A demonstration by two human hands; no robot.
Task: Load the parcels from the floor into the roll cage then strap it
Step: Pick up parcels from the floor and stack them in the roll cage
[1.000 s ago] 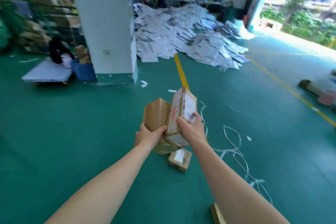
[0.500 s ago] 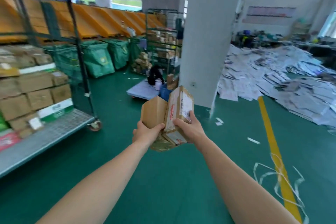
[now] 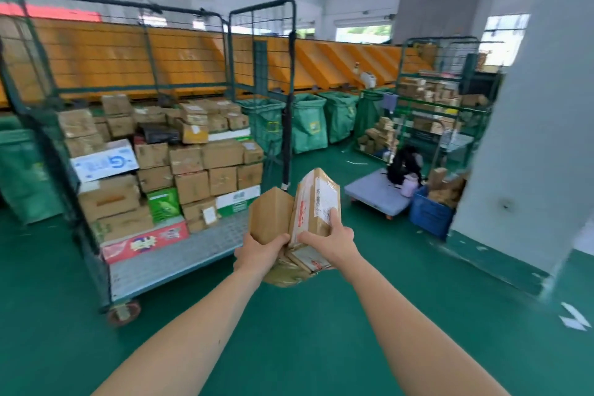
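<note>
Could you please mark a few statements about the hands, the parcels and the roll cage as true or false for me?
1. The left hand grips a plain brown parcel. True.
2. The roll cage is empty. False: cardboard boxes are stacked on its deck.
3. The right hand holds the labelled parcel. True.
4. Both of these parcels rest on the cage deck. False: they are held in the air, apart from the cage.
5. The floor is grey. False: it is green.
</note>
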